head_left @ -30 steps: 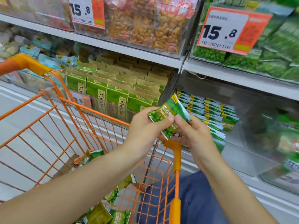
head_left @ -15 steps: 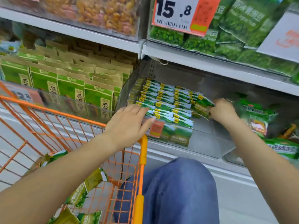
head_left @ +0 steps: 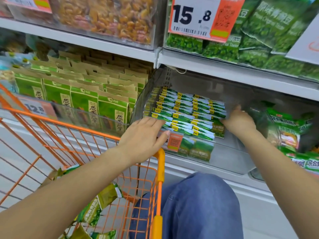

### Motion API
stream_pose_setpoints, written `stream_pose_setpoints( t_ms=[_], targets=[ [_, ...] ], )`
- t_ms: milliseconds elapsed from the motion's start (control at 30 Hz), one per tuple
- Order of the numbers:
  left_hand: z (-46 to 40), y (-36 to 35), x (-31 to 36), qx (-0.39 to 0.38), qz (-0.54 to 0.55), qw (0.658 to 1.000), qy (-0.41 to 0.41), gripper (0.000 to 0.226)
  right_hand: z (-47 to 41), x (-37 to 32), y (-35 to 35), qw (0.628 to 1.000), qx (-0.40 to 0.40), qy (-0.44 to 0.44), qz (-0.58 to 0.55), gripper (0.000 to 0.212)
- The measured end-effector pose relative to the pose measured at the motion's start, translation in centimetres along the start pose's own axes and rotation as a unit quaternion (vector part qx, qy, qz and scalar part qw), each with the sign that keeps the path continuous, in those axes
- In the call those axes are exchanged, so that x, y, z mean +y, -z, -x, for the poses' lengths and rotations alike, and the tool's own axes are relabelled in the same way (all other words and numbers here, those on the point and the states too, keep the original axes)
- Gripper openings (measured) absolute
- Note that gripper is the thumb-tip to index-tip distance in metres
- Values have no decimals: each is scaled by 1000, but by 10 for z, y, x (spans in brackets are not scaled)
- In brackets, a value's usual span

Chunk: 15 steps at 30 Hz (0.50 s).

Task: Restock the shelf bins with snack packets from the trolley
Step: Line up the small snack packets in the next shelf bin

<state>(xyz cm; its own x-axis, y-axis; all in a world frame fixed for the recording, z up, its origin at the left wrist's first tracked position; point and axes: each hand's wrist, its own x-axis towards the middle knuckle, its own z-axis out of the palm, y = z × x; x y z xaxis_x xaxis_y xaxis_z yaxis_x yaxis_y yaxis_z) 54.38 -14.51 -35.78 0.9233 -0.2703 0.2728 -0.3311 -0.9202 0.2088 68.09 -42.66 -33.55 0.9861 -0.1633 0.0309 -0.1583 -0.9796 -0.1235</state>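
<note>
The left hand [head_left: 145, 135] reached forward from the trolley [head_left: 159, 163], palm down, fingers straight and together, their tips resting against the front left edge of the packets [head_left: 186, 112] standing in rows in the clear bin [head_left: 229, 157]. The right hand [head_left: 239, 123] was inside the bin at the right end of those rows, back of the hand toward the camera, fingers curled against the packets' ends; whether it pinched one or only pressed the stack I could not tell. The rows sat between the two hands, filling the bin's left half. More green packets [head_left: 96, 207] lay loose in the trolley, below the left forearm. A knee [head_left: 198, 204] in blue denim showed just beside the trolley.
</note>
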Motion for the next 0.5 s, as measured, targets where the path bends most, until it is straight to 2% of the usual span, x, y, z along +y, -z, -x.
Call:
stream_pose_setpoints(
  t_ms=[67, 167, 233, 300, 333, 367, 400, 433, 500],
  targets=[
    [6, 13, -6, -17, 0, 999, -42, 69, 20, -13, 17, 996, 64, 60, -1, 54],
    [29, 39, -21, 43, -77, 981, -172, 48, 69, -48, 35, 971, 119, 198, -64, 32],
    [58, 53, -34, 77, -71, 969, -224, 33, 111, -74, 37, 946, 97, 282, -130, 21],
    [91, 58, -50, 54, -59, 975, -207, 29, 153, -101, 33, 913, 47, 369, -169, 16],
    [105, 57, -55, 9, -69, 980, -187, 29, 171, -113, 29, 894, 16, 410, -177, 18],
    [118, 53, -62, -76, -87, 981, -156, 29, 185, -125, 23, 875, -15, 451, -177, 21],
    [126, 49, -68, -197, -114, 968, -104, 29, 197, -137, 17, 857, -46, 487, -164, 22],
    [134, 42, -76, -324, -143, 934, -49, 30, 206, -149, 9, 841, -74, 517, -143, 23],
    [146, 29, -92, -540, -163, 825, 50, 39, 219, -166, -7, 816, -121, 555, -108, 25]
  ],
)
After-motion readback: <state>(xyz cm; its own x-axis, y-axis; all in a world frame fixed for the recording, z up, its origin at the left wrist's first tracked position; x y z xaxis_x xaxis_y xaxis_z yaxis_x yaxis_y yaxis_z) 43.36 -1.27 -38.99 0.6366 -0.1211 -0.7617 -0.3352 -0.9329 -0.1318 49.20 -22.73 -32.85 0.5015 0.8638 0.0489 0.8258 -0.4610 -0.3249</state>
